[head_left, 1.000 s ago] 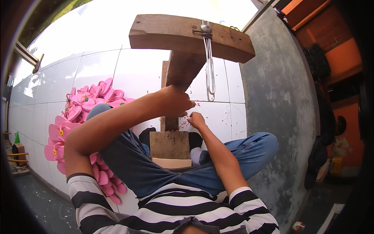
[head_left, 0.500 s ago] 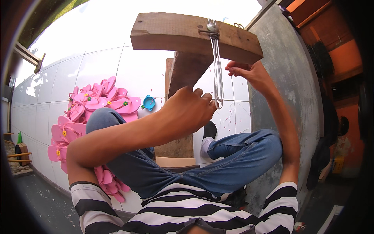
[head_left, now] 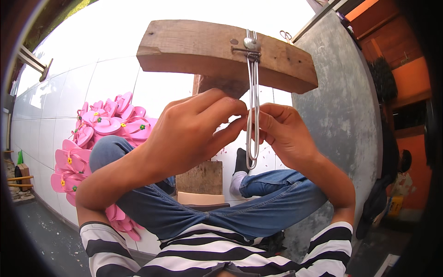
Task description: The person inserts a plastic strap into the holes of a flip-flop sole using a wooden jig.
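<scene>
Wire loop, long and silvery. Hangs straight down in front of a chunky wooden crosspiece, a bit right of its middle. Runs up past a rusty nail stuck sideways and a round metal head. Right at the loop, from both sides: left hand with fingers bent, thumb and forefinger nearly closed together just beside the wire; right hand in about the same pinch, tips partly behind the wire. Honestly can't tell about anything caught in either pinch, way too small and covered. Farther down, a wooden block with a pale slab at its near end. Off to the left, a heap of pink flip-flops with yellow and green flowers on the straps. Tiny pink bits scattered over white floor tiles, and a mottled grey ledge off to the right.
</scene>
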Demonstrator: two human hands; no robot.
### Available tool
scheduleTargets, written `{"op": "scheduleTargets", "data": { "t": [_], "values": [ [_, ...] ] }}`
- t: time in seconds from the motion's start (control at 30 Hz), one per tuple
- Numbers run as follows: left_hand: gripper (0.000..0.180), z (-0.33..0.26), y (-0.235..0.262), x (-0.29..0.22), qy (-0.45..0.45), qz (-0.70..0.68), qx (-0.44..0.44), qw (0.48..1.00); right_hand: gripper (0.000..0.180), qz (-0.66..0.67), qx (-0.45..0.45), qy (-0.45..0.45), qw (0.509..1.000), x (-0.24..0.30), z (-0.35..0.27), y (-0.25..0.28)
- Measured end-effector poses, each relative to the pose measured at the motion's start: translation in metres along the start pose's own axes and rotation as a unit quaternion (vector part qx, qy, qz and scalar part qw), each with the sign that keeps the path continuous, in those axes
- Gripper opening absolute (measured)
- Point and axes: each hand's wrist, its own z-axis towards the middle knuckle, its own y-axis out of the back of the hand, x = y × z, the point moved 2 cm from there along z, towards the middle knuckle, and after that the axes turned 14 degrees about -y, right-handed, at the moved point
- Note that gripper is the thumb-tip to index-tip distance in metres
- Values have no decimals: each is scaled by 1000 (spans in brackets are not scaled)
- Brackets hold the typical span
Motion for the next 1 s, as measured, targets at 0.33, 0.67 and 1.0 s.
{"op": "scheduleTargets", "data": {
  "t": [0.33, 0.67, 1.0],
  "values": [
    [23, -7, 5, 2, -19, -27, 10, 999, 30, -129, -10, 26, 991, 4, -3, 2],
    [21, -9, 2, 6, -24, -29, 11, 999, 25, -145, -15, 28, 989, 13, 3, -4],
    [18, -15, 0, 5, 26, -72, 40, 996, 21, -228, -25, 134, 964, 1, 4, 4]
  ]
}}
